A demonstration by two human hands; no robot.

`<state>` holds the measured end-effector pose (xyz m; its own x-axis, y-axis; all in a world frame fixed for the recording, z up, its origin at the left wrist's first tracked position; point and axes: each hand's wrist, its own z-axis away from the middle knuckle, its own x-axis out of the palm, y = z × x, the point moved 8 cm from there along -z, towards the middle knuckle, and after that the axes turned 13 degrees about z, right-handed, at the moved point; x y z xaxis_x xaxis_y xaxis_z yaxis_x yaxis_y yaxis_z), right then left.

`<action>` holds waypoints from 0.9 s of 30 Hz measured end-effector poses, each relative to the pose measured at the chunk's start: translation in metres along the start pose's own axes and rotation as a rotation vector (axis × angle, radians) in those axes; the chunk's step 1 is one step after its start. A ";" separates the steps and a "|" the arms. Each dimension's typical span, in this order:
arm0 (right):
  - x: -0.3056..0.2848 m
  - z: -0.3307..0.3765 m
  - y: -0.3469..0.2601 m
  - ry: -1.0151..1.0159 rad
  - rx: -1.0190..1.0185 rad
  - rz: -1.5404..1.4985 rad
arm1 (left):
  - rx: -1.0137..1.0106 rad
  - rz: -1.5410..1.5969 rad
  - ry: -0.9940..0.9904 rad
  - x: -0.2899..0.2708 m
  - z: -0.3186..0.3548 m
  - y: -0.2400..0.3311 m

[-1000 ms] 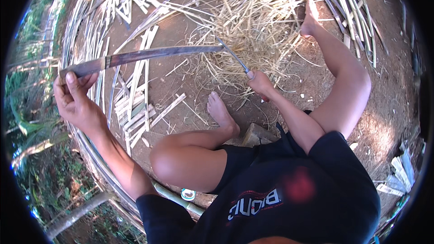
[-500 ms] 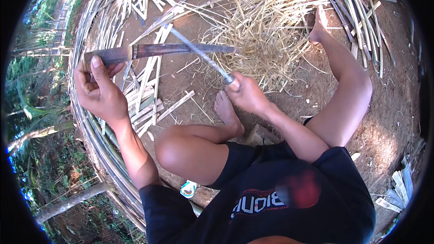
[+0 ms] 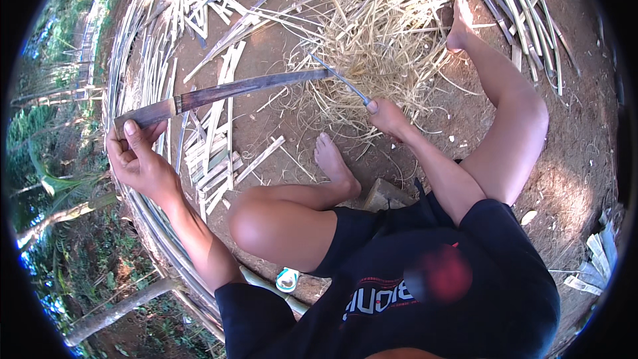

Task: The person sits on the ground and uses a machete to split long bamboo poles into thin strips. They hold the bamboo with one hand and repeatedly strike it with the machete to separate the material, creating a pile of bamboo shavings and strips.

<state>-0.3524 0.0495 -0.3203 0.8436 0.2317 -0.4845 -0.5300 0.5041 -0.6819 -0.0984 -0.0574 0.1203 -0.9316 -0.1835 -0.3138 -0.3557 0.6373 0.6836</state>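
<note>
Pinching a bamboo strip (image 3: 229, 89) is the left hand (image 3: 147, 167); right hand (image 3: 391, 120) clasps a knife (image 3: 343, 82).

Just one view: head cam, left one of side-by-side fisheye pair. Worn up top, aimed steeply down past shirt (image 3: 505, 279) and bent legs (image 3: 286, 236) onto dirt ground (image 3: 578, 139). Shirt closest; left hand (image 3: 146, 168) and right hand (image 3: 389, 119) bit farther off. Super wide, so greenery (image 3: 86, 246) sneaks in past ground's left edge.
</note>
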 end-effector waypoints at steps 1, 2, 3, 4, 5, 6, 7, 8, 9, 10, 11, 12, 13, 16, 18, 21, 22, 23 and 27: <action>0.003 0.003 -0.006 0.023 -0.050 -0.011 | -0.001 -0.001 -0.001 -0.003 0.003 -0.003; 0.007 0.004 -0.014 0.046 -0.098 -0.022 | -0.003 0.004 -0.010 -0.004 0.001 -0.007; -0.001 0.005 -0.029 0.083 -0.159 -0.022 | -0.008 0.020 -0.001 -0.002 -0.001 -0.003; 0.002 0.012 -0.033 0.090 -0.168 -0.009 | -0.023 0.016 -0.007 -0.004 -0.003 -0.005; 0.004 0.004 -0.018 0.086 -0.134 0.050 | -0.037 0.012 -0.013 -0.005 -0.003 -0.007; 0.011 -0.005 0.008 0.091 -0.089 0.097 | -0.058 0.017 -0.022 -0.003 -0.004 -0.006; 0.012 -0.024 0.035 0.110 -0.055 0.142 | -0.060 0.026 -0.024 0.002 -0.009 -0.004; 0.020 -0.042 0.073 0.060 0.028 0.143 | -0.063 0.031 -0.029 0.007 -0.015 -0.002; 0.025 -0.038 0.066 0.017 0.085 0.049 | -0.083 0.007 -0.025 0.002 -0.017 -0.004; 0.025 -0.025 0.054 -0.039 0.143 -0.035 | -0.113 -0.025 -0.014 -0.004 -0.016 -0.007; 0.027 -0.013 0.049 -0.090 0.205 -0.115 | -0.143 -0.050 -0.001 -0.005 -0.015 -0.008; 0.026 -0.015 0.040 0.079 0.072 -0.100 | -0.149 -0.006 -0.001 0.003 -0.022 -0.004; 0.024 -0.005 0.019 0.055 0.044 -0.120 | -0.191 0.037 -0.011 0.000 -0.028 -0.011; 0.014 0.018 -0.032 0.020 -0.018 -0.165 | -0.381 0.260 -0.006 -0.004 -0.040 -0.036; 0.005 0.030 -0.057 0.014 -0.050 -0.212 | -0.404 0.329 -0.066 0.001 -0.040 -0.034; -0.014 0.051 -0.094 0.059 -0.152 -0.233 | -0.318 0.359 -0.102 0.009 -0.034 -0.027; -0.018 0.058 -0.106 0.078 -0.196 -0.257 | -0.266 0.337 -0.097 0.010 -0.033 -0.030; -0.024 0.067 -0.120 0.097 -0.240 -0.282 | -0.213 0.315 -0.094 0.012 -0.033 -0.030; -0.043 0.115 -0.183 -0.008 -0.458 -0.372 | -0.130 0.321 -0.094 0.024 -0.023 -0.014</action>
<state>-0.2821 0.0425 -0.1114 0.9797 0.1150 -0.1642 -0.1799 0.1421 -0.9734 -0.1171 -0.0881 0.1185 -0.9887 0.0840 -0.1243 -0.0581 0.5494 0.8335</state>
